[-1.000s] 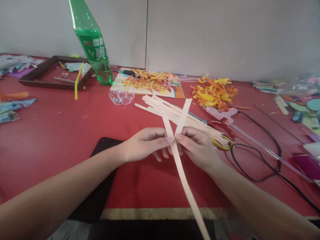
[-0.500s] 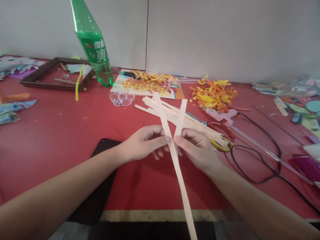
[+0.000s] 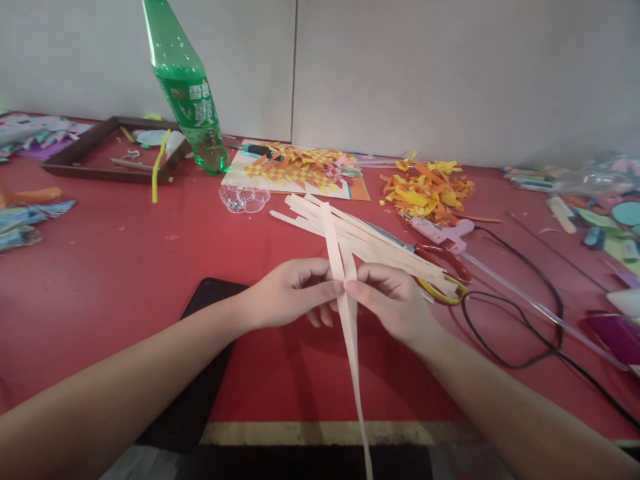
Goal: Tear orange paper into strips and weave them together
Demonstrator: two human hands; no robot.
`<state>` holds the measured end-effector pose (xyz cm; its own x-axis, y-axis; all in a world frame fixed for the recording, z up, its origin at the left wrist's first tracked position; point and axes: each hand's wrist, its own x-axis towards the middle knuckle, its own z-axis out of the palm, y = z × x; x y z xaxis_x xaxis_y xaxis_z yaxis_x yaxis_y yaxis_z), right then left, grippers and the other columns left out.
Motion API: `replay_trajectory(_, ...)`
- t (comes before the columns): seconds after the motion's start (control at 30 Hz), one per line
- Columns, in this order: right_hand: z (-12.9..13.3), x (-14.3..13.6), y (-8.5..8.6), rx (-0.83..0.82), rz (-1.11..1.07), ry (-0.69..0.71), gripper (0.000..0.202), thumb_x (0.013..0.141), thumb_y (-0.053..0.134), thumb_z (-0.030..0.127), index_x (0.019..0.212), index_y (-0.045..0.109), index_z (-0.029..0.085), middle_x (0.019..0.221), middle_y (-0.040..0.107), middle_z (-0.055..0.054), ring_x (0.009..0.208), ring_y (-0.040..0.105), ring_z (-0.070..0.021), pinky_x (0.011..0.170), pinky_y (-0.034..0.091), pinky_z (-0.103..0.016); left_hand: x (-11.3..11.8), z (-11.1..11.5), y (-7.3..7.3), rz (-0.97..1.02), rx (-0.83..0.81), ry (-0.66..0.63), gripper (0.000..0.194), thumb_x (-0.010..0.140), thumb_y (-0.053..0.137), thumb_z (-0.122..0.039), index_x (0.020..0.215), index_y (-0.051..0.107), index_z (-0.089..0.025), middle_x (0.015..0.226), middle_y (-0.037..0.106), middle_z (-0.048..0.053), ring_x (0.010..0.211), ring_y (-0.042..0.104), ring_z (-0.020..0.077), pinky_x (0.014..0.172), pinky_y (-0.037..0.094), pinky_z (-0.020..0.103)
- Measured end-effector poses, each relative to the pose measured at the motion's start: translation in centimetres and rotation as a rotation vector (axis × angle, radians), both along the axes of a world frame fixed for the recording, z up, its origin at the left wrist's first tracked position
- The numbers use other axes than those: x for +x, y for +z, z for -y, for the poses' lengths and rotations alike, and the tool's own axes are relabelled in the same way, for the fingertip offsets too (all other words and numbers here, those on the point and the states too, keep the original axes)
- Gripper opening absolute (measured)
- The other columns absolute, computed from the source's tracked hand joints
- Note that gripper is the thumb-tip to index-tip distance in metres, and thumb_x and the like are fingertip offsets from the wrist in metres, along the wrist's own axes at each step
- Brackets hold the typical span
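Your left hand (image 3: 290, 293) and right hand (image 3: 393, 300) are close together, both pinching pale strips (image 3: 334, 243) over the table (image 3: 150, 267). Lower end's cut off; can't tell if they join. Your far fingers are mostly hidden. Strip pile (image 3: 400, 255) partly covers scissors (image 3: 427, 249). Bottle (image 3: 185, 100) top's cropped.

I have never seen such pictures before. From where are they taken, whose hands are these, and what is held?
No machine works here: one camera, worn on a person's head, looks forward and down at that person's bare left hand and right hand. They pinch pale strip material; I cannot tell whether it is one folded strip or two. On the red table lie loose pale strips, scissors, a pink glue gun and orange-yellow scraps; a green bottle stands farther back.
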<state>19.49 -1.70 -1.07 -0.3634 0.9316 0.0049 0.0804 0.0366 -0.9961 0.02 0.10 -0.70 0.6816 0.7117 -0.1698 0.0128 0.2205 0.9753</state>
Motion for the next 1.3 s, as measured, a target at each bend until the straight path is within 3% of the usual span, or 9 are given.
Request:
replay_trajectory(0.37, -0.04, -0.09, -0.14, 0.105, 0.053, -0.096, 0.033, 0.087, 0.065, 0.037, 0.061, 0.056, 0.018, 0.056, 0.061, 0.001, 0.050, 0.051, -0.0100, 0.049, 0.041, -0.024, 0.16, 0.04, 0.36, 0.009, -0.030, 0.075, 0.029, 0.087, 0.062, -0.041, 0.083, 0.059, -0.013, 0.072, 0.064, 0.002, 0.057, 0.063, 0.0098, 0.056, 0.055, 0.023)
replay_trajectory(0.57, -0.11, -0.15, 0.26, 0.072, 0.044, -0.084, 0.034, 0.087, 0.065, 0.038, 0.061, 0.055, 0.019, 0.055, 0.059, 0.002, 0.051, 0.052, -0.0103, 0.051, 0.043, -0.024, -0.03, 0.30, 0.07, -0.034, -0.019, -0.046, 0.030, 0.092, 0.055, -0.042, 0.094, 0.063, -0.014, 0.084, 0.065, 0.005, 0.069, 0.064, 0.0117, 0.060, 0.057, 0.024)
replay_trajectory(0.83, 0.04, 0.00, -0.13, -0.060, -0.031, 0.068, 0.030, 0.082, 0.070, 0.040, 0.067, 0.060, 0.017, 0.066, 0.068, -0.002, 0.059, 0.060, -0.0133, 0.057, 0.045, -0.026, 0.06, 0.15, -0.19, -0.046, 0.028, -0.006, 0.031, 0.091, 0.055, -0.044, 0.090, 0.059, -0.013, 0.076, 0.063, 0.003, 0.062, 0.062, 0.0110, 0.056, 0.056, 0.024)
replay_trajectory(1.3, 0.04, -0.19, -0.06, 0.015, 0.065, -0.032, 0.034, 0.081, 0.072, 0.040, 0.061, 0.056, 0.017, 0.057, 0.062, 0.001, 0.052, 0.048, -0.0095, 0.051, 0.036, -0.023, 0.18, 0.14, -0.03, -0.011, 0.014, 0.043, 0.033, 0.089, 0.058, -0.045, 0.088, 0.057, -0.013, 0.071, 0.061, 0.001, 0.059, 0.061, 0.0089, 0.055, 0.055, 0.022)
